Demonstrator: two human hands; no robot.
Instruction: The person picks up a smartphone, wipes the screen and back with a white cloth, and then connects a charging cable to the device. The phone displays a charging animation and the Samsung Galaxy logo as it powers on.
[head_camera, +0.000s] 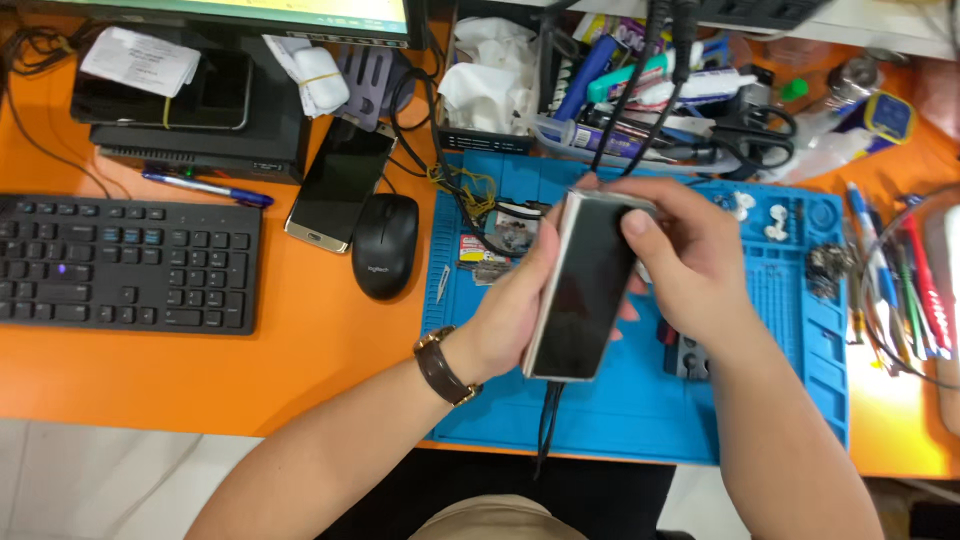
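Note:
A dark smartphone (583, 285) with a silver frame is held tilted on its edge above the blue work mat (640, 410). My left hand (510, 310), with a brown watch strap on the wrist, grips its left side and lower part. On the phone's upper right edge rests my right hand (690, 265), thumb pressed on the top of the screen. A black cable (547, 425) hangs from the phone's bottom end.
A second phone (340, 185), a black mouse (385, 245) and a black keyboard (125, 262) lie to the left on the orange desk (300, 370). A bin of tools and tubes (620, 90) stands behind the mat. Pens and wires (900, 290) lie at the right.

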